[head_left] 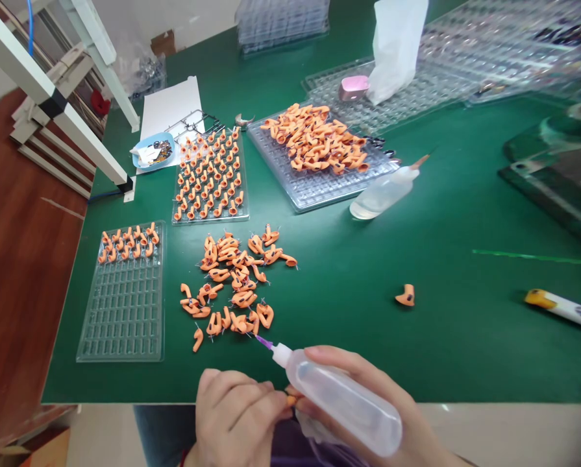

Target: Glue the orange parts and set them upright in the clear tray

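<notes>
On the far left of the green tabletop lay a clear plastic tray with many small pockets. Only its top rows held small orange curved plastic pieces, each one in its own pocket, so they stayed apart and in order. Just right of it lay a loose heap of the same orange pieces, close to the hands and easy to reach.

At the near edge, the left hand was curled shut, pinching one tiny orange piece at its fingertips. The right hand was wrapped tight around a soft clear plastic squeeze bottle with a thin purple tip. The bottle was tilted, and its tip pointed up and left toward the heap, not yet at the pinched piece.

Farther back sat a full tray of orange pieces and another tray with a big pile. A second clear bottle lay on its side. One lone orange piece sat well apart. Nothing stood between the hands and the heap.
</notes>
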Demonstrator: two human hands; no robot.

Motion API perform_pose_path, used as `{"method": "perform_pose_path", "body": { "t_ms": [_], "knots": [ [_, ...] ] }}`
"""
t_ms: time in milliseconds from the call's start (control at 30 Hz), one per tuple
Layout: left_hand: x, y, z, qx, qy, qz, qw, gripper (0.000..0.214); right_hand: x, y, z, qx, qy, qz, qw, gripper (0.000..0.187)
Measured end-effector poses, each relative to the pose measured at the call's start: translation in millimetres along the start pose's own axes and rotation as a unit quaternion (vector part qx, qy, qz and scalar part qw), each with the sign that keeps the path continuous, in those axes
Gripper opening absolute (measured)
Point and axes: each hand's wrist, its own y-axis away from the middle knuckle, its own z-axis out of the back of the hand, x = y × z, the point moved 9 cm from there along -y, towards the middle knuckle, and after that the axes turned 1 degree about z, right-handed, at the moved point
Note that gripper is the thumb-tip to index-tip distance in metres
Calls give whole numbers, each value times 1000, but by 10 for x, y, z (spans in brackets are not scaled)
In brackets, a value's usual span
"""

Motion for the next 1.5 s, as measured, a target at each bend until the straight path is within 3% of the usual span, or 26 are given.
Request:
{"method": "perform_pose_path", "body": {
  "t_ms": [700, 1067, 1267, 1500],
  "knots": [
    [7, 55, -48, 4, 24, 0, 1000, 11, 65, -48, 25, -3, 11, 20, 1000, 38],
    [-25, 19, -33, -8, 10, -6, 1000, 12, 205, -143, 4, 23, -3, 30, 999, 50],
    [-61, -5, -34, -11, 3, -17, 1000, 15, 208, -131, 16, 12, -6, 40, 999, 41],
    [-55, 10, -48, -19, 9, -8, 1000, 16, 176, -181, 9, 24, -22, 3, 999, 55]
  ]
}}
